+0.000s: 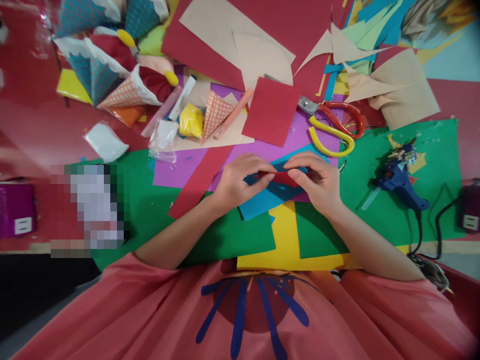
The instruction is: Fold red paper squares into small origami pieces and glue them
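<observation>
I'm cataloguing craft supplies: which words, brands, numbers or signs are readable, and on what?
No readable words, brands or numbers.
Purple object at left: dark marks on a white square, too small to read.
Purple object at right: similar marks, also unreadable.
Pixelated patch: unreadable.

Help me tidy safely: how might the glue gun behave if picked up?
The glue gun is probably light, as it looks plastic. Its cord, trailing from the handle, may tug it. Scraps bunched at its far end could come along.
</observation>
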Demonstrator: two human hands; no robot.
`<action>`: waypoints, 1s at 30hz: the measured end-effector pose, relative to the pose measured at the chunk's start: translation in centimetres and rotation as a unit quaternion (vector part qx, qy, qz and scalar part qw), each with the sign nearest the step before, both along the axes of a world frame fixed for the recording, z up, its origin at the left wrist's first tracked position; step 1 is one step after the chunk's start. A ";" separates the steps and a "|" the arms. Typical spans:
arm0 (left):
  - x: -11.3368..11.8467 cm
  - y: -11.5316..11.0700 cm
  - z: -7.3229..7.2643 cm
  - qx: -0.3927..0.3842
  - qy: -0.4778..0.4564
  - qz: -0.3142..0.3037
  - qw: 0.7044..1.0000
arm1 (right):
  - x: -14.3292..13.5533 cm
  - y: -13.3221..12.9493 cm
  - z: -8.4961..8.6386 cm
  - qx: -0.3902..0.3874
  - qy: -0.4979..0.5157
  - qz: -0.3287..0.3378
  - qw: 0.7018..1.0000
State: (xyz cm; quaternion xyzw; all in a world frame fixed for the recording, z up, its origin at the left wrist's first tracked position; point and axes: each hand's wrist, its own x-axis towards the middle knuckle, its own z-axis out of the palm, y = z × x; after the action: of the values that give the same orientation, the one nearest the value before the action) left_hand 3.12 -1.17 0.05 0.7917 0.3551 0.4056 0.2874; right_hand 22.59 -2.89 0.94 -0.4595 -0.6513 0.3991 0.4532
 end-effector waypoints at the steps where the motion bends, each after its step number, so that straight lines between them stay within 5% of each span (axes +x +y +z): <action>1: 0.0 0.0 0.0 0.004 -0.005 0.009 1.000 | 0.0 0.0 0.0 -0.012 0.014 -0.006 1.000; 17: 0.0 0.0 -0.1 0.063 -0.075 0.090 0.991 | 0.1 0.5 -1.1 -0.119 0.115 -0.047 0.985; 30: 0.0 -0.4 0.0 0.032 -0.054 0.051 0.997 | -0.2 0.4 -0.8 -0.151 0.105 -0.004 0.983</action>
State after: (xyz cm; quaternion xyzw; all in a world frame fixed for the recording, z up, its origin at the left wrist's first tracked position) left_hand 3.11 -1.58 0.07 0.7584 0.3655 0.4730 0.2599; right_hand 22.43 -2.51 0.19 -0.4806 -0.5310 0.5370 0.4458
